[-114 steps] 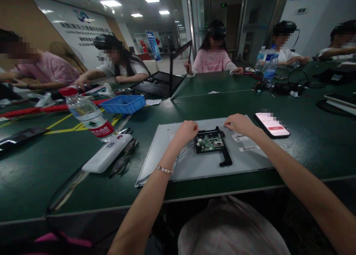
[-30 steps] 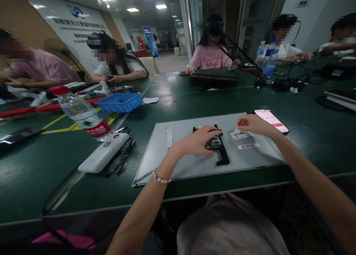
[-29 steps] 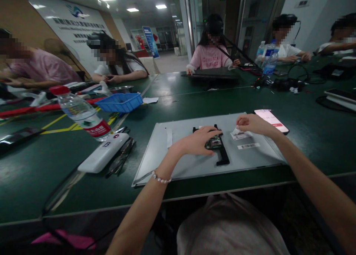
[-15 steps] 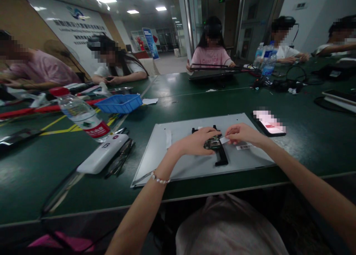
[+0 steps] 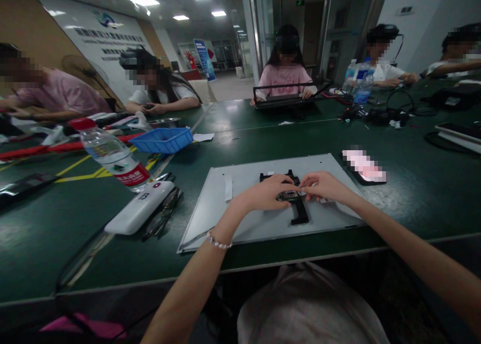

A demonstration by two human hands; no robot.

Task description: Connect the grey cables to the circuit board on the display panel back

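A black frame-like stand lies on a flat white panel. On it sits a small green circuit board, partly covered by my fingers. My left hand holds the board from the left, thumb on the near side and fingers over the far side. At the board's right edge, my right hand pinches a small white strip, its fingertips close to my left fingers. Most of the strip is hidden by the fingers.
A white paper strip lies on the panel's left. Beyond the panel are a phone at right and a blue tray. A white power bank, eyeglasses and a water bottle stand left. Several people sit around the green table.
My right hand has moved slightly left, bringing the white strip onto the board's edge. My left fingers have shifted a little toward it. Across the table, a person has tilted a black frame up.
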